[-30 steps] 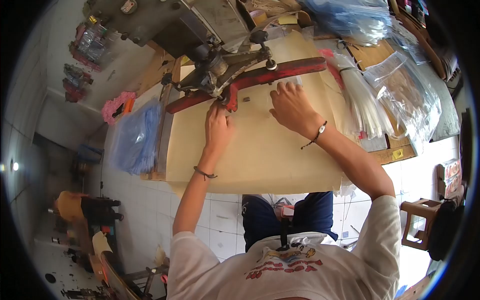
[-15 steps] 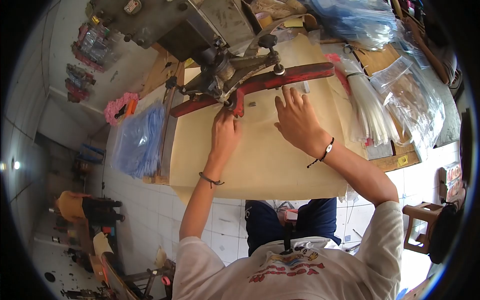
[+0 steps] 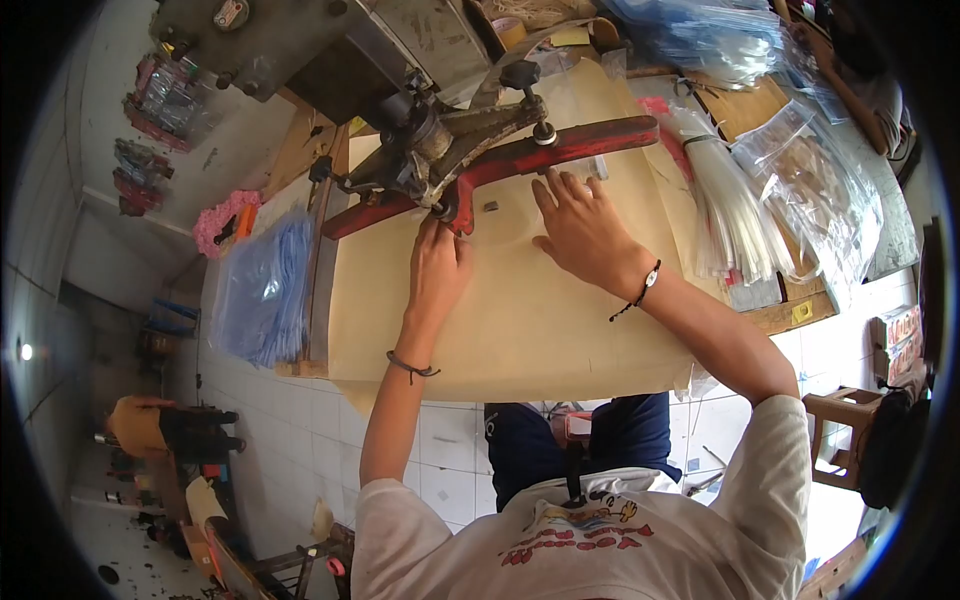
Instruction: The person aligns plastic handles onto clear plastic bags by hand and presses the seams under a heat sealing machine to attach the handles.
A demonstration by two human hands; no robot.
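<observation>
A machine head (image 3: 425, 140) with a long red bar (image 3: 560, 148) hangs over a table covered by a tan sheet (image 3: 520, 320). My left hand (image 3: 437, 268) lies on the sheet with its fingers stretched toward the bar's middle; its fingertips are partly hidden at the bar. To the right, my right hand (image 3: 592, 228) rests open, fingers spread, their tips just below the bar. Between the hands sits a small dark grey piece (image 3: 490, 207). Near my right fingertips, a clear plastic piece (image 3: 597, 168) shows behind the bar.
Blue plastic sheets (image 3: 268, 290) are stacked at the left, beside a pink bundle (image 3: 222, 225). On the right lie a tied bundle of clear strips (image 3: 735, 215) and clear bags (image 3: 815, 190). More blue plastic (image 3: 700, 40) sits at the back. Another person (image 3: 145, 428) stands far left.
The view has shifted slightly, so the machine and table appear a little further left. Both hands keep nearly the same places at the bar.
</observation>
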